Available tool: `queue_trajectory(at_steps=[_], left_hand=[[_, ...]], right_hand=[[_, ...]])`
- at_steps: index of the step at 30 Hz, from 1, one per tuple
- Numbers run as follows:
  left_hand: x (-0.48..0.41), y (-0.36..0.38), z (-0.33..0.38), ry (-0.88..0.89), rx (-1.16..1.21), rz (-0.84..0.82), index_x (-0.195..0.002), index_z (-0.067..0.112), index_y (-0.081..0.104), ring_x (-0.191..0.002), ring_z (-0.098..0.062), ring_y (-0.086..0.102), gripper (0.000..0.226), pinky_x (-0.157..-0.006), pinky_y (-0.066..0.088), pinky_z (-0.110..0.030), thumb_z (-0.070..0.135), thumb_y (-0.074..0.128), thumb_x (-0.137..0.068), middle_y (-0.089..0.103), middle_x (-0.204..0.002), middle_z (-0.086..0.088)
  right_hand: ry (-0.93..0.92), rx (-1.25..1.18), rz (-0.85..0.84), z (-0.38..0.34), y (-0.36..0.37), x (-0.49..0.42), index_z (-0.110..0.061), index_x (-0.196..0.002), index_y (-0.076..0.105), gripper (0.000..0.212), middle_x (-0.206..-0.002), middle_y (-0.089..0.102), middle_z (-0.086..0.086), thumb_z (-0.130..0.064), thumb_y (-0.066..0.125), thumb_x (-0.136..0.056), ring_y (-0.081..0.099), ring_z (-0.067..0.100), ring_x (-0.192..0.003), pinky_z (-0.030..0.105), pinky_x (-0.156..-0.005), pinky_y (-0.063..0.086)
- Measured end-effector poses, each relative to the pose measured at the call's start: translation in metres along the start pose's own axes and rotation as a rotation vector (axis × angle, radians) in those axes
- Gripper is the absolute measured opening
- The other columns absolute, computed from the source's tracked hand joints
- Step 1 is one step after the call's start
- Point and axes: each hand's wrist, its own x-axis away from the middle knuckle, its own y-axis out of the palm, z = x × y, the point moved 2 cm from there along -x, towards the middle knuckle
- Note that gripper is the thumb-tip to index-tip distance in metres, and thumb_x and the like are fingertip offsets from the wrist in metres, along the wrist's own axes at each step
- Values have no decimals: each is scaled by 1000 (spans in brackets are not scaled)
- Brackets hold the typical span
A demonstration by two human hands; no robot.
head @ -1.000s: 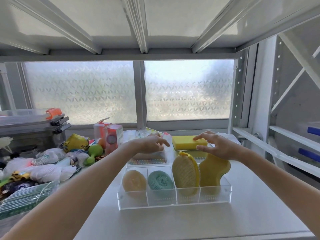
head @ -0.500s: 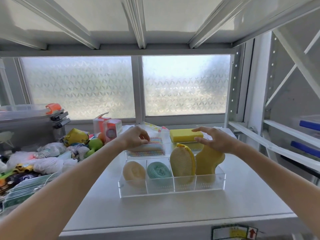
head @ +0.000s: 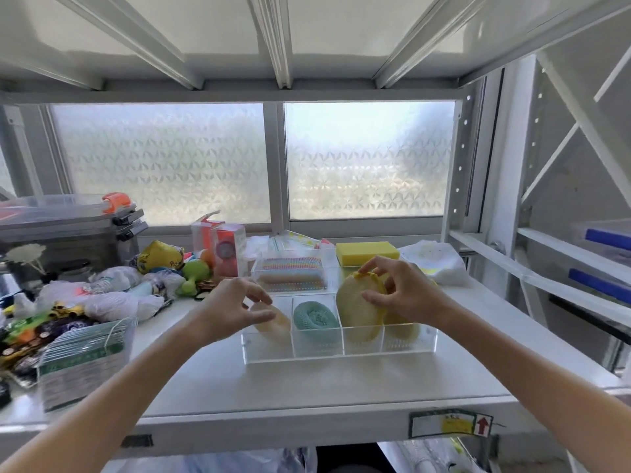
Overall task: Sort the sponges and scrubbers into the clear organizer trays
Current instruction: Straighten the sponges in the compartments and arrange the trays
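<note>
The right hand (head: 406, 295) pinches the mesh scrubber (head: 356, 307) upright in the tray's (head: 338, 355) third slot (likely so it fits); the left hand (head: 235, 310) hovers released above the tan sponge (head: 273, 324).

We stand at a white metal shelf (head: 307, 380) with the ribbed underside of the upper shelf (head: 273, 35) close overhead. Behind it, two panes of a frosted window (head: 259, 165) with a leaf-like pattern let in soft daylight, split by a pale mullion. On our right a perforated white upright (head: 459, 172) and diagonal braces (head: 560, 141) frame more racking. A yellow label with a red arrow (head: 450, 423) marks the shelf's front edge.
</note>
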Motion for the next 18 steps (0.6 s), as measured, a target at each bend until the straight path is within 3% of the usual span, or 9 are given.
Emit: queue_trajectory(at_steps=[9, 12, 14, 16, 18], left_hand=[[0, 1, -1, -33, 86, 5, -92, 11, 77, -92, -15, 65, 28, -86, 57, -38, 21, 84, -66, 67, -99, -2], [3, -1, -2, -31, 106, -38, -96, 12, 76, -97, -14, 63, 29, -89, 56, -35, 22, 82, -69, 65, -103, 1], [4, -3, -2, -28, 90, -53, -98, 14, 75, -99, -12, 61, 30, -89, 56, -34, 24, 81, -71, 65, -104, 5], [6, -3, 0, -24, 63, -58, -100, 17, 74, -101, -10, 60, 30, -90, 56, -35, 26, 79, -72, 64, -105, 8], [9, -3, 3, -20, 4, -86, -105, 21, 72, -104, -9, 58, 32, -92, 54, -35, 29, 77, -74, 61, -110, 8]], right_hand=[[22, 59, 5, -1, 1, 0, -22, -104, 67, 29, -61, 50, -11, -34, 71, -78, 43, 6, -50, 16, -53, 33], [7, 79, 15, -4, 1, 5, -24, -108, 64, 28, -56, 43, -13, -33, 67, -82, 47, 3, -49, 15, -50, 36], [-21, 94, 21, -6, 2, 8, -26, -113, 61, 30, -62, 47, -14, -34, 65, -84, 47, 2, -53, 14, -53, 36], [-39, 98, 19, -6, 4, 11, -29, -118, 56, 34, -84, 58, -8, -38, 61, -86, 52, 4, -65, 15, -62, 40], [-41, 83, 2, -6, 4, 14, -31, -125, 50, 40, -107, 60, -3, -42, 57, -87, 58, 10, -81, 26, -76, 49]])
